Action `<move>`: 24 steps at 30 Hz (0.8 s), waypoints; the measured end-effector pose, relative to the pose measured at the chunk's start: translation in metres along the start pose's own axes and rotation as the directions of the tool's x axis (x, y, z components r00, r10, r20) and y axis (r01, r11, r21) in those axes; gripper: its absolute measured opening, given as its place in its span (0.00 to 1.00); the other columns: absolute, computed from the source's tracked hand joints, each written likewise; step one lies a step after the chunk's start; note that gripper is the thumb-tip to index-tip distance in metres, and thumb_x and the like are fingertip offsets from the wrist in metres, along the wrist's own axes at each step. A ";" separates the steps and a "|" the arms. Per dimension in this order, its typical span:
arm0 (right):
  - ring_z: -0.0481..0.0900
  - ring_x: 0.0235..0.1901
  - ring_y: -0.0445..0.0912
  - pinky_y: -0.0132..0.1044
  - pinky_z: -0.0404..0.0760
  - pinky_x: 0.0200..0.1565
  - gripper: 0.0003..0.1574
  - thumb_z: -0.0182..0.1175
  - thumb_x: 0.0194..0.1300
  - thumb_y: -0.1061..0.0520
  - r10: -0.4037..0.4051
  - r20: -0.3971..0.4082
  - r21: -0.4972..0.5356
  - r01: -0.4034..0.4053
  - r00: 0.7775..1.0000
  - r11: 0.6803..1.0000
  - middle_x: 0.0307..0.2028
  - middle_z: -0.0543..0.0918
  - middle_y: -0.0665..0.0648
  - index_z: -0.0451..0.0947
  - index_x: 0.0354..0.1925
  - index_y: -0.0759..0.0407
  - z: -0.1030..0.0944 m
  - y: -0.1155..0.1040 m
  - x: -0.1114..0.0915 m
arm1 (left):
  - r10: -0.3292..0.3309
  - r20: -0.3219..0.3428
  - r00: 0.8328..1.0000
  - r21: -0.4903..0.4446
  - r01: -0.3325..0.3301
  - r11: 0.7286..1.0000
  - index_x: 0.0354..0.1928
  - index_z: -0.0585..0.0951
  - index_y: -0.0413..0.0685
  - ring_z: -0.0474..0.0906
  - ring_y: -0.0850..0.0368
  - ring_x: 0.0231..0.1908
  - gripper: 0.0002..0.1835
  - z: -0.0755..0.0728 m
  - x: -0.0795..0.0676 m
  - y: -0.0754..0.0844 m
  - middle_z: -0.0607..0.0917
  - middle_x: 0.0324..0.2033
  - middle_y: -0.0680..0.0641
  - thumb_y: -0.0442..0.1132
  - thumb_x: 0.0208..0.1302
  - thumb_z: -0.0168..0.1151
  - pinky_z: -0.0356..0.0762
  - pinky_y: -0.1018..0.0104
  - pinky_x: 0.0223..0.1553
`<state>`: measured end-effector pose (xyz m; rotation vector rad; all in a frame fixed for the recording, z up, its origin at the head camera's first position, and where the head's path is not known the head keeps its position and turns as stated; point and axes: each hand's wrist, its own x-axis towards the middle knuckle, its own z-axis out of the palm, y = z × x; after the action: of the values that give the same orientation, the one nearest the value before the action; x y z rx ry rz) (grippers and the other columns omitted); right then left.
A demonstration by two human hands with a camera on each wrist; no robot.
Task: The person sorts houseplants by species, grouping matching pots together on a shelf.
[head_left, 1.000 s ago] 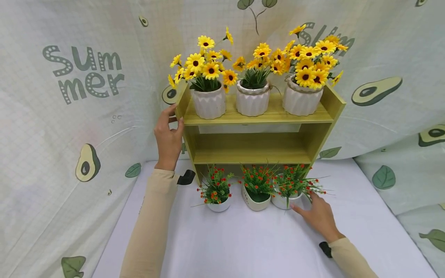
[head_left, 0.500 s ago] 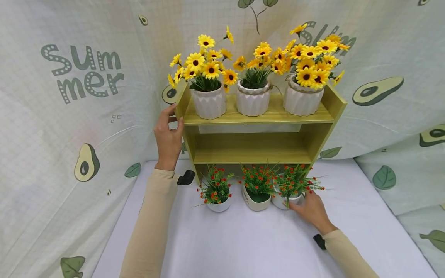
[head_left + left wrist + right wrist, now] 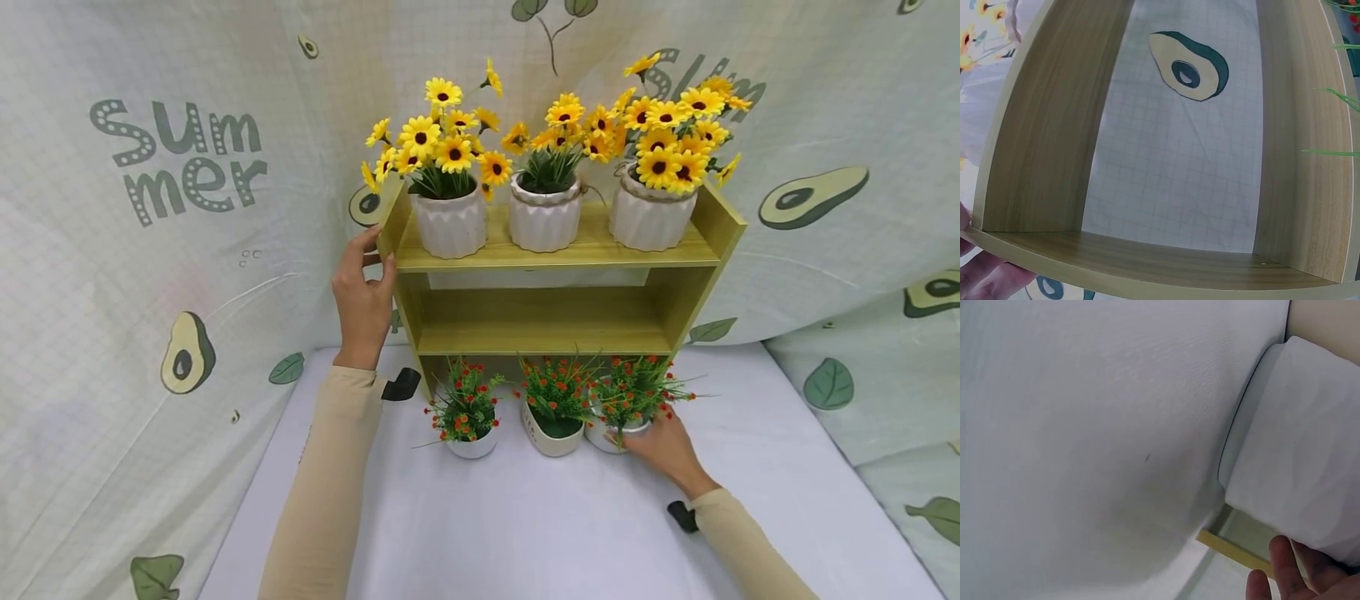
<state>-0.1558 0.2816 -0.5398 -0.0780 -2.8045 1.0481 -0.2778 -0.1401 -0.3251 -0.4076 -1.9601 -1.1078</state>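
Observation:
My left hand (image 3: 363,302) grips the upper left side of a wooden shelf (image 3: 543,320), thumb in front; in the left wrist view, fingers (image 3: 997,278) show at the shelf's edge. At the lower right, my right hand (image 3: 669,452) holds the side of a white flowerpot (image 3: 600,435) with red-flowered greenery. Its thumb lies along the pot's front, and other fingers are partly hidden by leaves. The right wrist view shows the white pot (image 3: 1297,444) close up with fingertips (image 3: 1282,550) against it. This pot stands on the table before the shelf.
Two more red-flowered pots stand left of the held one: a cream pot (image 3: 553,437) and a white pot (image 3: 472,444). Three ribbed pots of yellow flowers, including the middle pot (image 3: 544,221), line the top shelf. A patterned cloth (image 3: 187,275) hangs behind.
My right hand has moved left, from beside the right-hand flowerpot to a hold on it, and its greenery has shifted slightly left. The left hand stays on the shelf.

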 end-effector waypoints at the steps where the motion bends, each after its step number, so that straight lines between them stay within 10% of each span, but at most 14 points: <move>1: 0.80 0.53 0.75 0.68 0.80 0.56 0.64 0.79 0.54 0.41 0.000 -0.006 0.013 0.001 1.000 1.000 0.59 0.77 0.84 0.63 0.73 0.78 0.000 0.000 0.000 | 0.001 0.000 1.000 0.001 -0.001 1.000 0.66 0.79 0.38 0.86 0.38 0.46 0.20 0.000 0.000 0.000 0.86 0.52 0.33 0.29 0.75 0.62 0.73 0.87 0.33; 7: 0.83 0.50 0.71 0.67 0.81 0.52 0.60 0.86 0.44 0.45 -0.080 -0.149 0.021 0.084 0.986 0.996 0.55 0.83 0.77 0.73 0.69 0.68 0.003 0.003 -0.002 | 0.002 -0.002 1.000 0.012 -0.002 1.000 0.66 0.79 0.38 0.86 0.39 0.46 0.20 0.000 0.000 -0.001 0.86 0.52 0.34 0.28 0.74 0.62 0.73 0.87 0.33; 16: 0.87 0.41 0.64 0.60 0.81 0.41 0.53 0.87 0.30 0.52 -0.349 -0.333 -0.121 0.328 0.876 0.937 0.43 0.89 0.66 0.81 0.58 0.65 -0.005 0.008 -0.013 | 0.007 -0.003 1.000 -0.001 -0.007 1.000 0.66 0.79 0.38 0.86 0.39 0.46 0.21 -0.001 0.000 -0.001 0.86 0.52 0.34 0.29 0.74 0.62 0.73 0.87 0.33; 24: 0.77 0.58 0.66 0.67 0.71 0.55 0.58 0.79 0.48 0.30 -0.432 -0.303 -0.220 0.379 0.849 0.899 0.56 0.84 0.67 0.75 0.67 0.62 -0.028 -0.004 -0.025 | -0.006 -0.001 1.000 -0.001 0.006 1.000 0.66 0.79 0.39 0.86 0.39 0.47 0.21 0.000 0.000 -0.001 0.86 0.53 0.34 0.28 0.74 0.62 0.73 0.87 0.33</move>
<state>-0.1270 0.2944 -0.5188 0.2808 -2.4205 0.6442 -0.2785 -0.1404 -0.3252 -0.4018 -1.9606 -1.1131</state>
